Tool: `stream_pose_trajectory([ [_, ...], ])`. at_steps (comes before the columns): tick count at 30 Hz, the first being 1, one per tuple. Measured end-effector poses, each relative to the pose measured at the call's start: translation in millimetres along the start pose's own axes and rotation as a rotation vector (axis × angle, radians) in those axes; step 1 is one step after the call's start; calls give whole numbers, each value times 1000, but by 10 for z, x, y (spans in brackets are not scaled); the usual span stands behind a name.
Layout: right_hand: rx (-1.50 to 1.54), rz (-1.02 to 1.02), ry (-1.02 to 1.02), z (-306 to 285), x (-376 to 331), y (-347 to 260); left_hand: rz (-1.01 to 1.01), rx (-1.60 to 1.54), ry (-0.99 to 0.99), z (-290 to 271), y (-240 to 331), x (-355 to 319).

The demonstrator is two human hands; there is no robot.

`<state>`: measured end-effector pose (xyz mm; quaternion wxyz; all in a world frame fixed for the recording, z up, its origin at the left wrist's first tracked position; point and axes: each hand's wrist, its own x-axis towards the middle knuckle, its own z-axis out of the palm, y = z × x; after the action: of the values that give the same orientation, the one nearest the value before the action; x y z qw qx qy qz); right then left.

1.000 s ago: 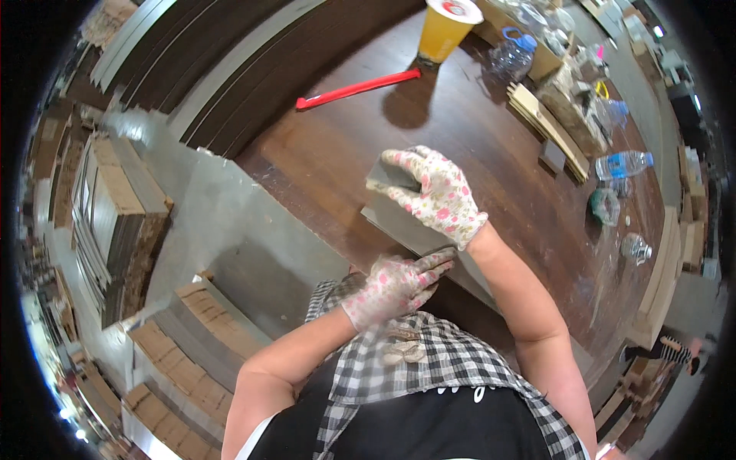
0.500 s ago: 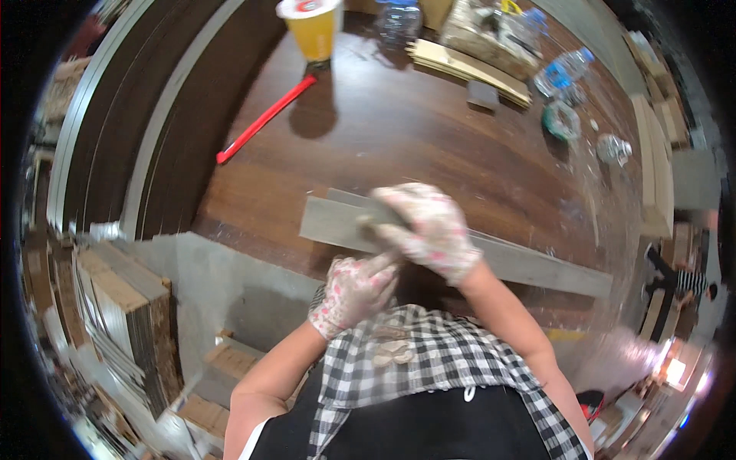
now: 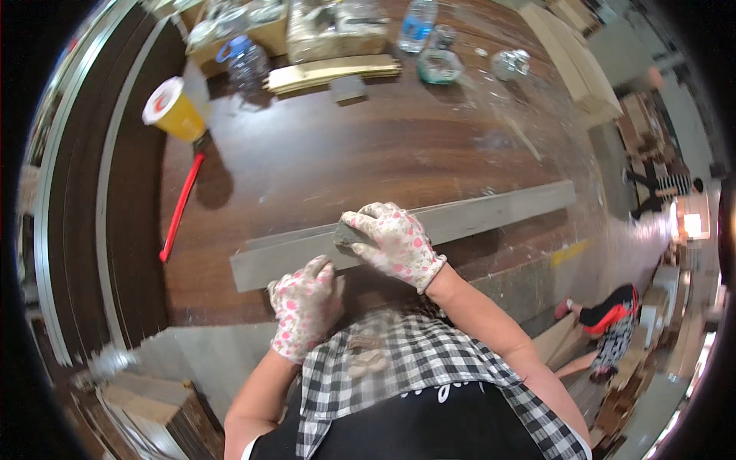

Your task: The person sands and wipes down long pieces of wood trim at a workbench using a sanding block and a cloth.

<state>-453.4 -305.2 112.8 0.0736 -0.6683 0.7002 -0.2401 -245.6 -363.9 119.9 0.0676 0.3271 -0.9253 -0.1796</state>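
Observation:
A long grey board (image 3: 498, 215) lies across the brown tabletop in front of me, with a second strip's edge showing along its far side. My right hand (image 3: 399, 245), in a white glove with pink floral print, is closed around a small dark grey sanding block (image 3: 349, 234) resting on the board. My left hand (image 3: 303, 310), gloved alike, has its fingers curled over the board's near edge, close to the left end. Its palm side is hidden.
At the far left stand a yellow cup (image 3: 180, 115) with a white lid and a red bar (image 3: 182, 207). Farther back are pale strips (image 3: 330, 73), a grey block (image 3: 349, 89), a water bottle (image 3: 418, 27) and a tape roll (image 3: 439, 67). Dark panels (image 3: 73, 199) line the left; two people are off right.
My view has turned, so the tabletop things appear farther left and the board slants differently. My hands have come apart, the left now at the board's near edge. A second person appears at right.

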Motion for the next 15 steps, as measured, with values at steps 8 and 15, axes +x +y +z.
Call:
stream_pose_trajectory([
  [8, -480, 376, 250, -1110, -747, 1333, 91, 56, -106, -25, 465, 277],
  [15, -132, 197, 48, -948, -794, 1296, 21, 184, -231, 348, 1165, 749],
])
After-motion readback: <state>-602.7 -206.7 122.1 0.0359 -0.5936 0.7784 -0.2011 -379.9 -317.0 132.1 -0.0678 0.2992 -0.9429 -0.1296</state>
